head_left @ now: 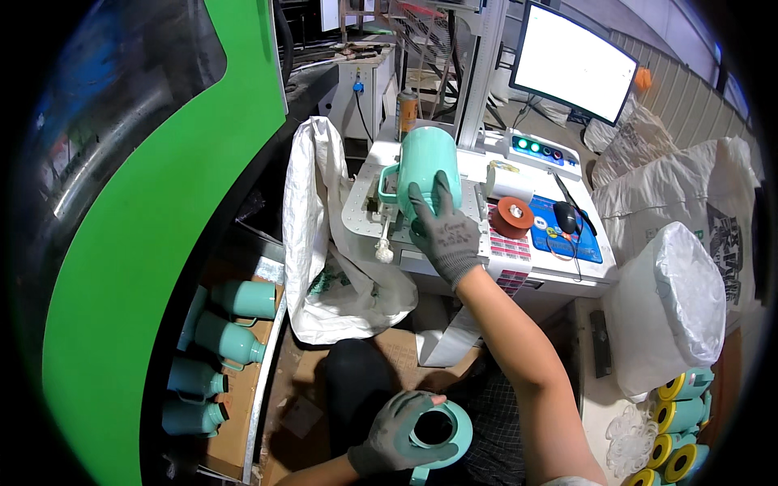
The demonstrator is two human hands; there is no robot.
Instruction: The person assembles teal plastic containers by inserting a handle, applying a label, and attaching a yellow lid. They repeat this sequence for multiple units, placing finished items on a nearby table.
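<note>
My right hand (450,239), in a grey glove, reaches forward with its fingers round the lower side of a teal jug (429,154) with a side handle. That jug lies tilted over a perforated metal plate (361,212) on the white workbench. Low in front of my lap, my gloved left hand (391,437) is closed round a second teal jug (460,437). Its round dark mouth faces up toward me, and a handle sticks out at the bottom. A bare fingertip shows through the left glove.
Several teal jugs (231,340) lie in a carton at left beside a green machine panel (105,308). A white sack (312,243) hangs at the bench. Rightward are an orange-brown tape roll (511,217), a mouse (565,217), a monitor (574,61) and yellow-rimmed jugs (681,413).
</note>
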